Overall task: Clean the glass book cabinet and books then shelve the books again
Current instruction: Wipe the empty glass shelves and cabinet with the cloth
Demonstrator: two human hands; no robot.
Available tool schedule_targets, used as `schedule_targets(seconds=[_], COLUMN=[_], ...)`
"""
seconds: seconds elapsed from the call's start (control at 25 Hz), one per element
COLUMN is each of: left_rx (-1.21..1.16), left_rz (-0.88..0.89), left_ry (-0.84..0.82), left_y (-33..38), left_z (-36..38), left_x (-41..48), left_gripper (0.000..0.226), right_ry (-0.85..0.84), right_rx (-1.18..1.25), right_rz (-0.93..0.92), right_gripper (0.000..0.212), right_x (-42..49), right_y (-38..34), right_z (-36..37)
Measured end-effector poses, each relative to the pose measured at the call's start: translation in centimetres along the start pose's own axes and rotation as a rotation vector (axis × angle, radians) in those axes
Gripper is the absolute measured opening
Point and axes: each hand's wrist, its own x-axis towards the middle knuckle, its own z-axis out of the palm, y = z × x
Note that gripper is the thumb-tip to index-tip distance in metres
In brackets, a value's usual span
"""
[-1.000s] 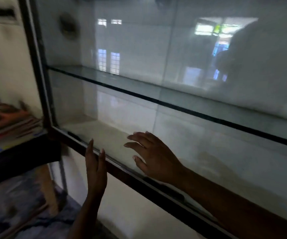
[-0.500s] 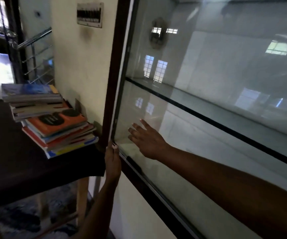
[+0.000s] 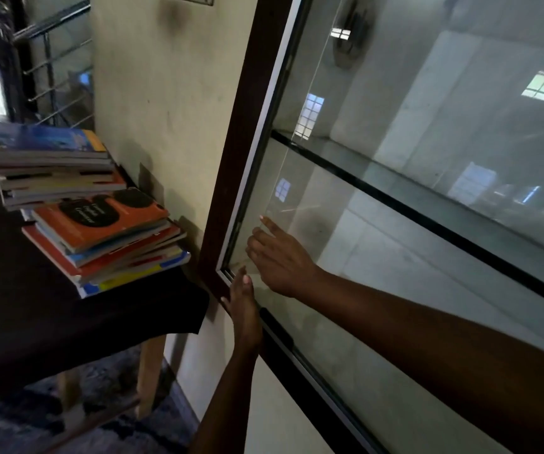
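Note:
The glass book cabinet point(image 3: 251, 132) has a dark brown frame and fills the right side of the view. Its glass pane point(image 3: 427, 290) reflects windows, and a glass shelf point(image 3: 427, 204) crosses inside. My right hand point(image 3: 280, 257) lies flat on the pane near the lower left corner, fingers straight. My left hand point(image 3: 244, 306) presses straight fingers against the bottom frame rail at that corner. A stack of books point(image 3: 77, 204) lies on a dark table to the left, an orange cover showing in the middle.
The dark table point(image 3: 51, 322) with wooden legs stands against the cream wall point(image 3: 165, 109) left of the cabinet. A metal stair railing point(image 3: 57, 70) is at the far left. Patterned floor shows below.
Both hands have travelled left along the pane to the cabinet's lower left corner. The view has swung left, bringing the book stack and table into sight.

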Motion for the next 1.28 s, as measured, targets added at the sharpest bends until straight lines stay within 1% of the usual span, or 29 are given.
schedule_targets(seconds=[0.08, 0.24, 0.32, 0.4, 0.44, 0.48, 0.52, 0.56, 0.6, 0.64, 0.68, 0.72, 0.76, 0.8, 0.84, 0.88, 0.92, 1.0, 1.08, 1.2, 1.28], left_rx=[0.023, 0.084, 0.139, 0.262, 0.329, 0.42, 0.518, 0.586, 0.653, 0.75, 0.868, 1.027, 1.191, 1.356, 1.466, 1.505, 1.489, 1.345, 1.198, 0.995, 0.92], left_rz=[0.017, -0.017, -0.013, 0.004, 0.022, 0.077, 0.159, 0.254, 0.341, 0.429, 0.508, 0.638, 0.84, 1.045, 1.211, 1.348, 1.476, 1.686, 1.915, 2.215, 2.305], left_ry=[-0.002, -0.03, -0.104, -0.211, -0.247, -0.255, -0.231, -0.202, -0.173, -0.179, -0.219, -0.272, -0.348, -0.46, -0.584, -0.684, -0.751, -0.885, -1.027, -1.159, -1.18], left_y=[0.3, 1.0, 1.6, 2.9, 4.0, 5.5, 7.0, 8.3, 9.7, 11.1, 12.4, 13.7, 14.4, 14.7, 15.2, 15.6, 16.0, 16.9, 17.5, 17.1, 16.1], left_z=[0.0, -0.1, -1.0, -3.0, -4.1, -5.1, -6.0, -6.7, -7.1, -7.1, -6.9, -6.9, -7.0, -7.3, -7.4, -6.8, -5.8, -3.3, -0.7, 3.0, 4.6], left_x=[-0.1, -0.3, -0.8, -0.4, -0.1, 0.2, 0.3, 0.1, -0.5, -1.3, -2.2, -2.8, -2.4, -1.5, 0.0, 1.7, 3.1, 5.7, 8.5, 10.8, 10.7], left_gripper=[0.051, 0.072, 0.078, 0.067, 0.061, 0.057, 0.053, 0.049, 0.044, 0.044, 0.046, 0.047, 0.048, 0.05, 0.052, 0.053, 0.054, 0.05, 0.046, 0.048, 0.053], right_ry=[-0.044, -0.061, -0.027, 0.022, 0.061, 0.114, 0.192, 0.313, 0.455, 0.588, 0.672, 0.714, 0.748, 0.78, 0.813, 0.845, 0.876, 0.945, 1.007, 1.055, 1.126], right_rx=[0.047, 0.044, 0.095, 0.173, 0.264, 0.383, 0.502, 0.588, 0.644, 0.705, 0.766, 0.812, 0.841, 0.863, 0.872, 0.862, 0.849, 0.796, 0.675, 0.414, 0.327], right_rz=[0.015, 0.018, 0.029, 0.044, 0.05, 0.059, 0.064, 0.091, 0.175, 0.281, 0.381, 0.473, 0.562, 0.647, 0.725, 0.794, 0.853, 0.996, 1.192, 1.561, 1.86], right_gripper=[0.041, 0.041, 0.039, 0.039, 0.039, 0.039, 0.038, 0.035, 0.033, 0.032, 0.033, 0.033, 0.034, 0.033, 0.032, 0.032, 0.032, 0.033, 0.033, 0.036, 0.041], right_x=[-0.1, -0.3, -0.3, -0.9, -1.6, -2.4, -3.5, -4.6, -5.7, -6.6, -7.5, -8.2, -8.6, -8.9, -9.0, -8.9, -8.7, -7.8, -6.4, -5.0, -4.9], right_y=[0.1, -0.1, -0.1, -0.1, -0.4, -0.7, -1.1, -1.9, -2.8, -3.5, -4.2, -4.9, -5.5, -6.0, -6.3, -6.5, -6.7, -7.5, -8.1, -8.4, -8.2], right_z=[-0.4, -0.7, -0.6, -0.6, -0.6, -0.7, -0.8, -0.7, -0.4, -0.1, 0.4, 0.8, 1.1, 1.2, 1.3, 1.3, 1.2, 0.9, 0.7, 0.4, 0.7])
